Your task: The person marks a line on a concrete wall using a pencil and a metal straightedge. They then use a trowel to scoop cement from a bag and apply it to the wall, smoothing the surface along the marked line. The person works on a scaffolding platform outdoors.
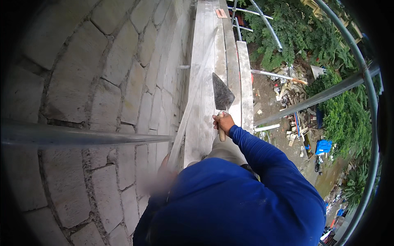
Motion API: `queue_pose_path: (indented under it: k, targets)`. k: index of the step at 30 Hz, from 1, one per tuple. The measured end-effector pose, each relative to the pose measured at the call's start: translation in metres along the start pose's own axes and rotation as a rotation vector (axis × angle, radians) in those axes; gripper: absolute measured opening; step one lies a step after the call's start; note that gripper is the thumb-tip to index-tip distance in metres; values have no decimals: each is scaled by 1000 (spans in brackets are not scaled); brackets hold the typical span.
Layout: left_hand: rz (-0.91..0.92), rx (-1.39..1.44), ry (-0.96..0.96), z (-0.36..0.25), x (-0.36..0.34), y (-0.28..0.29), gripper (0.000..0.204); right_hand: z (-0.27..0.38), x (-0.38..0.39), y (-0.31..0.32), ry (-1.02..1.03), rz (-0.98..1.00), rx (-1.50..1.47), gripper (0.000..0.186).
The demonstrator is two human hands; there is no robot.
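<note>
My right hand [224, 121] is closed round the wooden handle of a pointed trowel [223, 93]. Its grey, mortar-stained blade points away from me over the planks. Low on the left, beside the wall, my left hand [163, 171] is partly blurred. It grips the near end of a long, pale straightedge [195, 88], which slants away from me and to the right above the boards. The block wall [106, 96], with rough mortar joints, rises close on my left.
Pale scaffold planks [204, 57] run ahead under me, with gaps between some. An orange float [221, 13] lies at their far end. A metal pole [86, 135] reaches toward the wall. Scaffold tubes [316, 95] stand on the right, above rubble [293, 88] and trees [287, 30] far below.
</note>
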State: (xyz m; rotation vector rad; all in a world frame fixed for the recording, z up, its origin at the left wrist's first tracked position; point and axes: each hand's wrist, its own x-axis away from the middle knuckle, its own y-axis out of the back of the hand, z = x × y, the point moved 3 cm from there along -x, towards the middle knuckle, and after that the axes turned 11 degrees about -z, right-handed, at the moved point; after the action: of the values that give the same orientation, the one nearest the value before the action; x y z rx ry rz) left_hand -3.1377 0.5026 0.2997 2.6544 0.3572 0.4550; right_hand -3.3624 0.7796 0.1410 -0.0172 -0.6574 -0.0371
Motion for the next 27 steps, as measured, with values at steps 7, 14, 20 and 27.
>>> queue_pose_path:
  k: [7, 14, 20, 27]
  targets:
    - [60, -251, -39, -5, 2, 15, 77, 19, -63, -58, -167, 7, -198, 38]
    - [135, -510, -78, -34, -3, 13, 80, 14, -130, -105, -288, 58, -467, 39]
    - [-161, -177, 287, -29, 6, 36, 101, 46, -136, -114, -220, 25, -443, 22]
    - [-317, 601, 488, 0, 6, 23, 59, 49, -150, -129, -285, 104, -466, 21]
